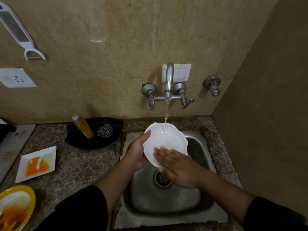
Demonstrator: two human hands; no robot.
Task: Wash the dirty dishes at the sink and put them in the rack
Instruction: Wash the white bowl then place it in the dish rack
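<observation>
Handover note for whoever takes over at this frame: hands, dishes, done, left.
Left hand: grips the left rim of the white scalloped plate, tilted over the sink.
Right hand: fingers flat on the plate's face, rubbing it.
Tap: on, with water landing on the plate.
Counter, left of the sink: square white plate and yellow bowl, both with orange residue. The soap bottle and steel scrubber are behind them.
Done: nothing visibly finished; the rack is not in view.
Left: finish this plate and rack it, then wash the square plate and the bowl.
</observation>
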